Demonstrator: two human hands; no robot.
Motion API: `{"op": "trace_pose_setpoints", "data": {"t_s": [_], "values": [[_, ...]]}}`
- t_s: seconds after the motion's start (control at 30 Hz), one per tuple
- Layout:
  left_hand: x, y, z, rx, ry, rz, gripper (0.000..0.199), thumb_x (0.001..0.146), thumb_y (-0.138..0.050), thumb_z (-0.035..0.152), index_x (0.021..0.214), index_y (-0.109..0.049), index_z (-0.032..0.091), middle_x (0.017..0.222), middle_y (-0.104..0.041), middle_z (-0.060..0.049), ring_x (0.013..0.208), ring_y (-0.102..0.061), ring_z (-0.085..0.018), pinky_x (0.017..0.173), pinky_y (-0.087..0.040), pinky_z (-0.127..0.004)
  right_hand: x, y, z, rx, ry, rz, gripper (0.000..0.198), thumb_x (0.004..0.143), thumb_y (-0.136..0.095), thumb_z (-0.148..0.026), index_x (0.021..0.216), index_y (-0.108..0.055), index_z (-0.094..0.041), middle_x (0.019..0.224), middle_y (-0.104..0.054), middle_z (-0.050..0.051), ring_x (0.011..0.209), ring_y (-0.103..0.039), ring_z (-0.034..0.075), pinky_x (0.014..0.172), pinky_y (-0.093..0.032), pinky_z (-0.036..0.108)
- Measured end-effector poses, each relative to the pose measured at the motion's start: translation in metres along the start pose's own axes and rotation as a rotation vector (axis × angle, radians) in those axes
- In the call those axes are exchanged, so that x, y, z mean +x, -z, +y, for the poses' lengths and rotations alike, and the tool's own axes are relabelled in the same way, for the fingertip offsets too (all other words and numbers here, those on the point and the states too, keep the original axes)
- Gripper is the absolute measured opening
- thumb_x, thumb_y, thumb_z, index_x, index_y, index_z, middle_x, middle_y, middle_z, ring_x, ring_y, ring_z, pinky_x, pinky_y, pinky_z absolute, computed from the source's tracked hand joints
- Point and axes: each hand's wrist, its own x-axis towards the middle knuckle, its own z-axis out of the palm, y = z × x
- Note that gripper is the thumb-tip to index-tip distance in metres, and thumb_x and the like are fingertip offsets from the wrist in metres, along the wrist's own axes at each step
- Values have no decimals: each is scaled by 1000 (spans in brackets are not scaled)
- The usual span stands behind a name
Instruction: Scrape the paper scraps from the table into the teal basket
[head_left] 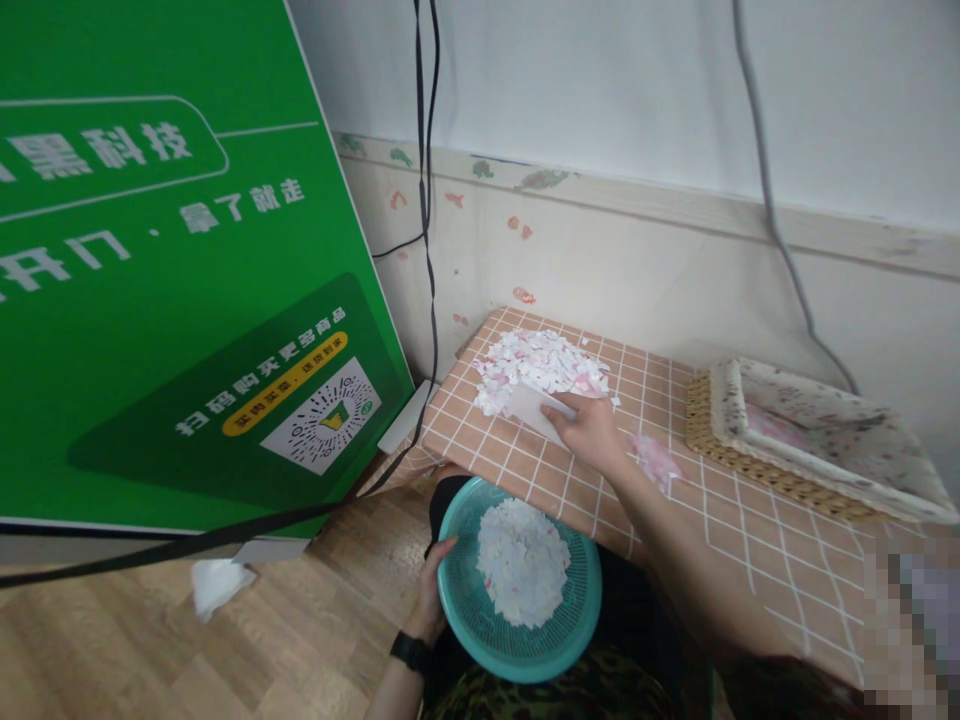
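Note:
My left hand (435, 585) grips the left rim of a round teal plastic basket (463, 635), which sits at my lap just below the table edge. White paper scraps (523, 562) with a few pink bits are heaped inside it. Over the table, my right hand (589, 428) is closed on a flat white card (538, 412), thumb on top. The card's far end touches the near side of a spread pile of white and pink paper scraps (544, 362). A small pink scrap cluster (656, 462) lies right of my right wrist.
A checked brown tablecloth (652, 375) covers the table. On the right stands a wicker basket (780, 485) with a cloth lining. A green printed panel (187, 380) rises at left, with black cables (431, 300) hanging beside it. A white crumpled piece (219, 585) lies on the floor.

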Motion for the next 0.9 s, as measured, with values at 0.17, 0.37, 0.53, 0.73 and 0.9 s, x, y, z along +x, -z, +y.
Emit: {"op": "trace_pose_setpoints", "data": {"t_s": [0.17,0.37,0.53,0.73,0.9], "values": [[-2,-3,1,-18,21,-1,29,64,-68,36,78,-71,10,70,-71,-9,61,-63,-24,66,-48,-40,1,-4,-3,7,-13,-14,22,81,-52,-29,87,-71,-20,73,-70,4,62,-62,18,57,-42,29],[-5,-5,3,-4,-1,21,28,62,-69,35,76,-71,11,67,-70,-9,59,-62,-24,64,-48,-39,4,3,-5,85,61,-162,22,81,-51,-29,87,-71,-20,79,-71,3,62,-61,16,56,-42,27],[-5,-7,3,-13,13,11,27,64,-68,35,75,-71,10,66,-70,-9,59,-62,-23,64,-47,-37,8,7,-3,79,33,-106,22,81,-51,-28,87,-71,-20,78,-71,3,63,-61,17,56,-42,27],[-4,-4,1,-11,-9,-7,26,67,-66,34,76,-72,11,68,-70,-8,61,-62,-23,65,-47,-36,11,4,-1,-22,-67,-15,22,79,-53,-29,88,-72,-19,76,-71,5,64,-62,20,57,-41,28],[-2,-1,0,-16,-20,-8,24,68,-66,34,75,-71,12,65,-69,-6,57,-60,-21,63,-47,-35,12,5,-2,-60,-63,2,23,80,-51,-29,87,-71,-19,72,-70,5,62,-61,19,55,-39,28]]}}
